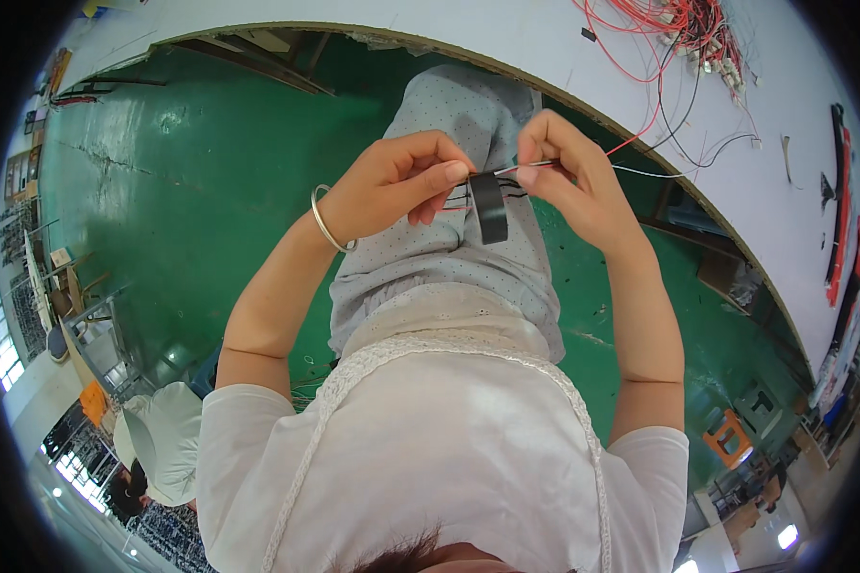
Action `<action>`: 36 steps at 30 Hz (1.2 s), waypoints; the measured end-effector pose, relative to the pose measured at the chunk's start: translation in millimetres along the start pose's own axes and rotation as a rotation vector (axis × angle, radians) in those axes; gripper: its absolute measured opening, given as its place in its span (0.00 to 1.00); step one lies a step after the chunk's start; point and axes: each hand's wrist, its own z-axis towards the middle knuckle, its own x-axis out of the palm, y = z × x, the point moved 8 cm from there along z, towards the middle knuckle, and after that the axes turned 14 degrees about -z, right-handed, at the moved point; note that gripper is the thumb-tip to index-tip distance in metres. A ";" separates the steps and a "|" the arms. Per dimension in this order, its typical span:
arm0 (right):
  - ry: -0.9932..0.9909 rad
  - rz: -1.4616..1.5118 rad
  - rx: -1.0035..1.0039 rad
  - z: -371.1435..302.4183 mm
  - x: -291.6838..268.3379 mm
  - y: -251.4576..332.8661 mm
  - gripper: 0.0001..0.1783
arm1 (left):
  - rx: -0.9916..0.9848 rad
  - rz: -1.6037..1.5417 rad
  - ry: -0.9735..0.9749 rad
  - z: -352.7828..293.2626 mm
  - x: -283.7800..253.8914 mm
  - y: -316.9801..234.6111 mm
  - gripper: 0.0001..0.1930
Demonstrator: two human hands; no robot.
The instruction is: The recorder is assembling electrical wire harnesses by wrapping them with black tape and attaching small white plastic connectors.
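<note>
Above my lap, my left hand (401, 181) is closed, thumb and forefinger pinched at the upper edge of a black tape strip (490, 212). The strip hangs down between both hands; whether it is a loose piece or a small roll I cannot tell. My right hand (575, 181) pinches thin wires close to the tape, its other fingers curled. From this hand a red wire (637, 141) and a white wire (655, 174) run out over the table. More thin dark and red wires show across my lap below the hands, partly hidden by the tape.
The curved edge of a white table (755, 191) wraps around ahead and to the right. On it lie a tangle of red wires with white connectors (702, 43) and red and black bundles (841, 210). An orange stool (728, 439) stands on the green floor. Another person (162, 444) in a pale hat is at left.
</note>
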 end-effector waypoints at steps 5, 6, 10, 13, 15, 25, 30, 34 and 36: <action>-0.036 -0.235 0.113 0.6 -4.8 -3.6 0.17 | 0.128 0.328 -0.014 -1.7 9.5 -11.6 0.07; -0.017 -0.353 0.179 -0.2 -6.2 -5.0 0.18 | 0.316 0.548 -0.052 -4.9 15.5 -25.5 0.07; 0.104 -0.301 0.302 2.8 0.6 -15.9 0.17 | 0.728 1.000 -0.170 -18.7 39.5 -42.2 0.06; 0.064 -0.213 0.315 8.5 2.2 -23.3 0.17 | 0.853 1.279 -0.222 -23.6 56.1 -39.3 0.06; -0.125 0.003 0.297 12.4 -5.0 -27.6 0.15 | 0.687 0.912 -0.260 -20.8 44.0 -34.0 0.06; -0.166 0.071 0.082 0.6 -9.8 -5.7 0.10 | -0.271 -0.293 0.165 1.3 26.5 17.5 0.10; -0.143 0.017 -0.091 -0.1 -14.1 10.9 0.11 | -0.230 -0.376 0.149 12.4 39.3 10.3 0.08; -0.072 -0.009 -0.084 -3.6 -12.6 5.7 0.11 | -0.393 -0.608 0.205 14.7 47.5 26.0 0.09; -0.024 0.084 -0.018 -3.9 -9.8 -5.2 0.11 | -0.403 -0.637 0.214 14.4 42.6 30.0 0.11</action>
